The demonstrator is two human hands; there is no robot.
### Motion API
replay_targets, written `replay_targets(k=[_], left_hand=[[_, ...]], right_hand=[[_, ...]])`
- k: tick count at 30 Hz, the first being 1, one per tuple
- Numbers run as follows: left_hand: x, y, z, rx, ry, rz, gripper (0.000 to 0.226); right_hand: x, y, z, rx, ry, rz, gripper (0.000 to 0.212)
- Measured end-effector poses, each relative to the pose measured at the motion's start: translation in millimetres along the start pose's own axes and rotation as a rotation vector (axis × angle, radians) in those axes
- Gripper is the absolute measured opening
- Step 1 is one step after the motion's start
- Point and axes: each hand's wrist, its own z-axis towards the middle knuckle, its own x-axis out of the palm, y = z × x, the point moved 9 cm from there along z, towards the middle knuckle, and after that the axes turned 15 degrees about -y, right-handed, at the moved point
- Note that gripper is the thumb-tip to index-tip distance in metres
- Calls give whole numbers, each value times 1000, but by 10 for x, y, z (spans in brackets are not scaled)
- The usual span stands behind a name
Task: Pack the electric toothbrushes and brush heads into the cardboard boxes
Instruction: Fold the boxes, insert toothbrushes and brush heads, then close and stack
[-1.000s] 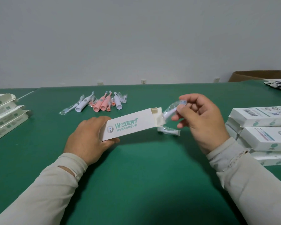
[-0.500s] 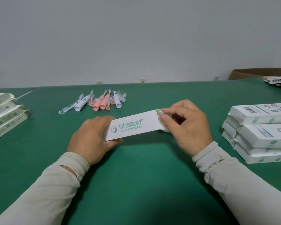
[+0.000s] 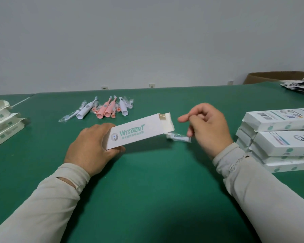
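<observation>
A: Progress so far, judging by the table?

B: Partly done, I'd say. A stack of packed-looking boxes [image 3: 277,137] sits at the right edge, closed as far as I can see. Unfilled boxes [image 3: 2,123] with open flaps lie at the far left.

A: And the one in hand?

B: The left hand [image 3: 93,146] grips the closed end of a white Wisdent box [image 3: 139,131], fingers curled round it, holding it tilted with its open end toward the right. Whether anything is inside, I cannot tell.

A: The right hand?

B: The right hand [image 3: 207,127] hovers just beside the open flap, fingers loosely curled and holding nothing I can make out. A wrapped brush head [image 3: 178,137] lies on the green table [image 3: 147,190] right below the box mouth, near that hand's thumb.

A: What's left?

B: Plenty. Two white toothbrushes [image 3: 85,111], two pink toothbrushes [image 3: 106,110] and several loose wrapped heads wait farther back. This box needs that brush head put in and its flap tucked, probably.
</observation>
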Motion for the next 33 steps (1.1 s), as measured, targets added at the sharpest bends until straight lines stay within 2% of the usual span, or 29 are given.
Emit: replay_targets(k=[2,5,8,13,18,21,22,24,26,29,31,33], left_hand=[[-8,49,2,-29,-4,15,54],[-6,55,-4,-42,-10,36,55],[4,47,-6,-50,-9,46,54],[10,73,-8,-67,-10,58,53],[15,46,-5,-55,1,58,53],[21,39,-9,-53,9,64,53],[17,36,-9,-52,7,66,54],[11,23,-12,-47,1,65,54],[3,10,-12,-44,-2,57,54],[4,1,-9,-43,4,50,53],[5,3,-10,-40,9,50,52],[8,-2,-13,-35,9,46,51]], right_hand=[[-173,-146,147,-67,-84,-242,26],[-100,-411,158,-134,105,-607,16],[66,-474,70,-198,247,-814,24],[320,-392,-67,-300,346,-1039,27],[423,-352,-134,-349,531,-1102,40],[364,-366,-190,-354,605,-1182,40],[314,-343,-171,-318,569,-1110,33],[159,-239,-57,-190,387,-782,13],[-22,-38,58,-145,162,-454,15],[-119,188,53,-38,8,53,17],[-115,233,15,15,-59,224,13],[-113,224,-18,17,-119,231,12]])
